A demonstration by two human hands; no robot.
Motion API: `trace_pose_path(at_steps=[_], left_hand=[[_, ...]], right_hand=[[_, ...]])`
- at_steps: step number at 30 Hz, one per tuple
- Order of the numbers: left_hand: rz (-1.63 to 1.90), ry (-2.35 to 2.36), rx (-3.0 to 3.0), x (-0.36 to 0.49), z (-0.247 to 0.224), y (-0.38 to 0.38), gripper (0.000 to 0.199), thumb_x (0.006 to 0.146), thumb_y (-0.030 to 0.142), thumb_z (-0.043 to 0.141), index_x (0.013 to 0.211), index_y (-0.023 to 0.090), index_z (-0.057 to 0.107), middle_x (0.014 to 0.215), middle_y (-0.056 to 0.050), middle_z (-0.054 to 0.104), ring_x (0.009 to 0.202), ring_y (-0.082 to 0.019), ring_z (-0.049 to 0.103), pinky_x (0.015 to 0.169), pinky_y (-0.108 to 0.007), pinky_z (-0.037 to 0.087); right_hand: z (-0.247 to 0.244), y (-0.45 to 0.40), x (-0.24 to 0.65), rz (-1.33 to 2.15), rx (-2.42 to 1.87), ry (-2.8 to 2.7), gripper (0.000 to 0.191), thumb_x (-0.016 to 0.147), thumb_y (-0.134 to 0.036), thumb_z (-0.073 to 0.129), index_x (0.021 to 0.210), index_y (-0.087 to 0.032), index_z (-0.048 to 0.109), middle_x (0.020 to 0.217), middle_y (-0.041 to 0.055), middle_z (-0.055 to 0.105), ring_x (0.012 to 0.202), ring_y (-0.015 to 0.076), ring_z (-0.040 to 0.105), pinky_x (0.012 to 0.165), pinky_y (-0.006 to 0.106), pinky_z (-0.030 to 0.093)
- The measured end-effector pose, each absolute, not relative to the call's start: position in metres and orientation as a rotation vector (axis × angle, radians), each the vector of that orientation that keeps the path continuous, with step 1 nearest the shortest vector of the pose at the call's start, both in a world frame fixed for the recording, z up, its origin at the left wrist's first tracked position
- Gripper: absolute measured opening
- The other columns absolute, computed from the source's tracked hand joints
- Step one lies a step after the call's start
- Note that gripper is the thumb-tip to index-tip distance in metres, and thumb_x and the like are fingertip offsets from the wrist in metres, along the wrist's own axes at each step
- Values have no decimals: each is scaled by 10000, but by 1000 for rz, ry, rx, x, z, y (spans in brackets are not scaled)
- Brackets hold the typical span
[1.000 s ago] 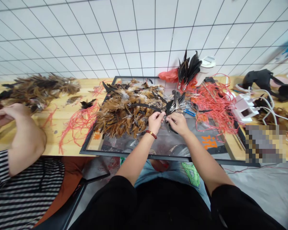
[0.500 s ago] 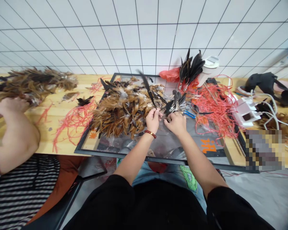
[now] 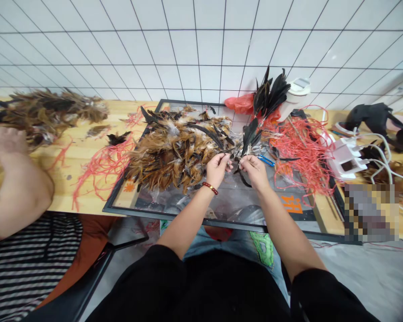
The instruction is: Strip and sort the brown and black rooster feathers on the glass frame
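Note:
Near the middle of the glass-topped panel, my left hand (image 3: 218,170), with a red bead bracelet at the wrist, is closed in a pinch. A long dark feather (image 3: 208,133) slants up and left from its fingers. Just to the right, my right hand (image 3: 254,171) pinches a black feather (image 3: 243,180) whose tip curls down below the fingers. Behind my fingertips stands a small bunch of black feathers (image 3: 250,136). A pile of brown feathers (image 3: 174,152) spreads left of my hands. Blue-handled snips (image 3: 266,160) lie right of my right hand. The pinched quill ends are too small to make out.
Tangled red plastic strips (image 3: 302,150) lie at right, beside a white charger block (image 3: 345,156) with cables. Black feathers (image 3: 271,94) stand upright by a red bag (image 3: 239,103) and a white container (image 3: 293,96). At left, a co-worker's hand (image 3: 6,143) rests by another feather pile (image 3: 50,112).
The long dark feather at my left hand has swung from steep to a lower leftward slant. My right hand has moved slightly right, and a black feather now shows below its fingers.

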State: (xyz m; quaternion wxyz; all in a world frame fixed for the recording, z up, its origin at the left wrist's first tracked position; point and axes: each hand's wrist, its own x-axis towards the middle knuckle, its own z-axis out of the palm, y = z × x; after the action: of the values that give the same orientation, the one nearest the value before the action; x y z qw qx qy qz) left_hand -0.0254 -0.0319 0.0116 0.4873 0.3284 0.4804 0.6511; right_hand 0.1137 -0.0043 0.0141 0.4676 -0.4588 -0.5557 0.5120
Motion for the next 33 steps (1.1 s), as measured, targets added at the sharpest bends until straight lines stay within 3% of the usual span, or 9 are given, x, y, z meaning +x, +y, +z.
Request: trace_pose_path(at_steps=[7, 13, 16, 20, 22, 26, 30, 33], left_hand=[[1553, 1194, 813, -25, 14, -36, 334, 703, 455, 787, 822, 150, 720, 700, -1, 676, 506, -62, 577, 451, -181, 431], [1476, 1145, 881, -28, 14, -38, 331, 627, 440, 838, 654, 142, 696, 613, 17, 622, 493, -55, 518, 475, -195, 430], [1505, 1093, 730, -31, 15, -38, 375, 598, 467, 850, 654, 140, 675, 611, 18, 607, 532, -61, 534, 502, -194, 443], [1546, 1072, 608, -33, 15, -36, 368, 603, 450, 852, 691, 143, 669, 641, 12, 611, 585, -66, 551, 527, -191, 439], [1572, 1083, 617, -33, 14, -35, 356, 620, 441, 846, 683, 142, 662, 629, 20, 597, 572, -55, 524, 546, -192, 437], [1597, 1096, 659, -31, 12, -34, 375, 611, 462, 849, 655, 146, 653, 594, 39, 573, 556, -48, 482, 553, -194, 412], [1592, 1093, 674, -31, 12, -35, 349, 621, 452, 844, 670, 149, 679, 585, 36, 575, 541, -52, 479, 545, -203, 410], [1572, 1107, 774, -30, 14, -37, 303, 623, 419, 846, 683, 148, 725, 716, -6, 657, 600, -65, 526, 547, -202, 428]], right_hand=[[19, -9, 116, 1310, -1079, -1424, 200, 694, -390, 678, 698, -206, 602, 568, -37, 537, 530, 102, 436, 535, 247, 350], [12, -11, 117, 1307, -1031, -1604, 211, 715, -394, 678, 720, -199, 597, 623, -24, 601, 585, 120, 509, 596, 262, 397], [5, -3, 124, 1117, -1201, -1566, 183, 751, -384, 615, 734, -204, 590, 642, -14, 586, 596, 133, 509, 618, 279, 410], [6, 1, 131, 637, -1368, -1552, 244, 719, -341, 651, 917, -200, 629, 847, 39, 651, 714, 164, 549, 716, 317, 459], [11, -4, 127, 592, -1293, -1628, 247, 757, -368, 658, 939, -202, 646, 838, 38, 652, 702, 159, 544, 703, 309, 464], [19, -20, 113, 772, -1095, -1912, 217, 819, -434, 658, 810, -217, 667, 701, 14, 636, 614, 144, 530, 619, 288, 443], [19, -24, 108, 660, -996, -2074, 210, 897, -377, 564, 767, -229, 637, 732, 31, 669, 680, 168, 582, 687, 308, 442], [16, -21, 112, 559, -1048, -2114, 287, 965, -386, 443, 773, -231, 589, 744, 43, 663, 728, 188, 595, 721, 320, 422]])
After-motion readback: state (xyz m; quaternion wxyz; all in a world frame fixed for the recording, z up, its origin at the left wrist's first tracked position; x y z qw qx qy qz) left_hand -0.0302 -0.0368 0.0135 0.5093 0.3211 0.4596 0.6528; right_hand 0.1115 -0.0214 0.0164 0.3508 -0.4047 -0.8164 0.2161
